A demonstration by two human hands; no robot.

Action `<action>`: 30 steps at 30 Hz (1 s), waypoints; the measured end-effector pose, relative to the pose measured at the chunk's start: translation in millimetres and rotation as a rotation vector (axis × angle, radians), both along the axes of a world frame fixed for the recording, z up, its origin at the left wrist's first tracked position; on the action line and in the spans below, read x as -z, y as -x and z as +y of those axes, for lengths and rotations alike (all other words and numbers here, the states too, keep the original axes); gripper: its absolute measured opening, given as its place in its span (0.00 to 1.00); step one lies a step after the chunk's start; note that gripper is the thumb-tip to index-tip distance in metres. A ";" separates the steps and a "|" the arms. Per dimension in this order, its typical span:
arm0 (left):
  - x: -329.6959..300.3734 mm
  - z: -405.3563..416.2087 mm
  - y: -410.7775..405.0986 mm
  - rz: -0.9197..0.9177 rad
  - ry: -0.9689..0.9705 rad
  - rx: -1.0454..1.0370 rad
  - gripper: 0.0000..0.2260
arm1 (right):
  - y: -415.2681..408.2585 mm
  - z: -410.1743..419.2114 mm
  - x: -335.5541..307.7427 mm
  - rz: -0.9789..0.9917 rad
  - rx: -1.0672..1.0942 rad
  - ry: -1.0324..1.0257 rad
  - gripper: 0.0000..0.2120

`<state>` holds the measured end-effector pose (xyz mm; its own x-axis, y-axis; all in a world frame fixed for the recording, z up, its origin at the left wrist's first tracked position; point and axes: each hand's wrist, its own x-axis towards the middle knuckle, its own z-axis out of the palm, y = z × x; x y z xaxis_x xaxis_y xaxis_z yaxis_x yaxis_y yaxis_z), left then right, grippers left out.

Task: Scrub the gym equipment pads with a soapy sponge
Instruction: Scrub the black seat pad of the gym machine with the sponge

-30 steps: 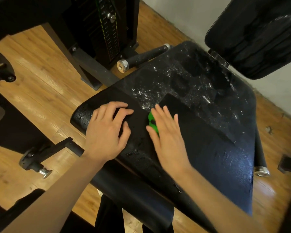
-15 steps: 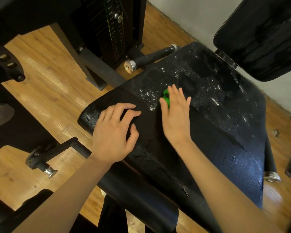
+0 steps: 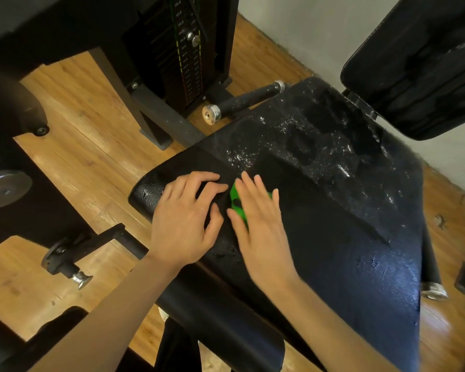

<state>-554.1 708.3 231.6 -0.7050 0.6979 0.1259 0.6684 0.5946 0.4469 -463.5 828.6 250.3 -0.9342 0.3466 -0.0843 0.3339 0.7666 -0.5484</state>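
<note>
Since half a second ago the right hand [image 3: 261,224] has drawn the green sponge [image 3: 238,204] back beside the left hand [image 3: 184,221]. Right fingers lie straight, pressing it flat; left fingers, loosely spread and holding nothing, brace the seat pad [image 3: 346,237]. Unscrubbed pad lies to the right hand's right and ahead.

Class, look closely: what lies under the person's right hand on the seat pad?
A green sponge shows beside and between the fingers of the right hand, which presses it flat onto the wet black seat pad. Most of the sponge is covered, so its shape and any soap under it cannot be seen.
</note>
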 end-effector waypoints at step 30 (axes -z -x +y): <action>-3.7 0.5 11.8 0.004 0.016 -0.071 0.18 | 50.4 7.5 5.6 0.009 0.055 0.033 0.24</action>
